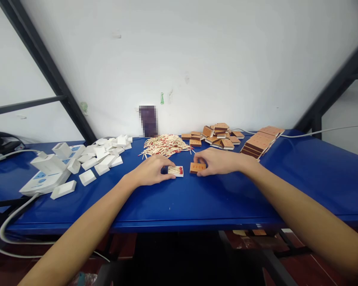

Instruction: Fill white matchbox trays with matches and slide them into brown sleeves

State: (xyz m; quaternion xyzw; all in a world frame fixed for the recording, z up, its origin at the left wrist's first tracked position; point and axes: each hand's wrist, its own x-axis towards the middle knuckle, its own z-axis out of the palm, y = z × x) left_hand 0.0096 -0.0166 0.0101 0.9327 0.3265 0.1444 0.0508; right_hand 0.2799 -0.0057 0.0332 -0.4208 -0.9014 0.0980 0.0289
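Near the middle of the blue table, my left hand (pixel 153 170) grips a white matchbox tray (pixel 179 175) by its left end, thumb in front and fingers behind. Matches (pixel 175 170) with red heads lie in that tray, heads toward the right. Just to the right, my right hand (pixel 216 161) pinches a brown matchbox sleeve (pixel 197 167) between thumb and fingers. A small gap separates the tray from the sleeve. Behind both hands spreads a heap of loose matches (pixel 167 145).
White trays (pixel 107 153) lie piled on the left, beside a power strip (pixel 46 178) with plugs and cables. Brown matchboxes (pixel 220 135) are heaped at the back right, near flat stacks of brown sleeves (pixel 261 142). The blue table (pixel 179 206) meets a white wall.
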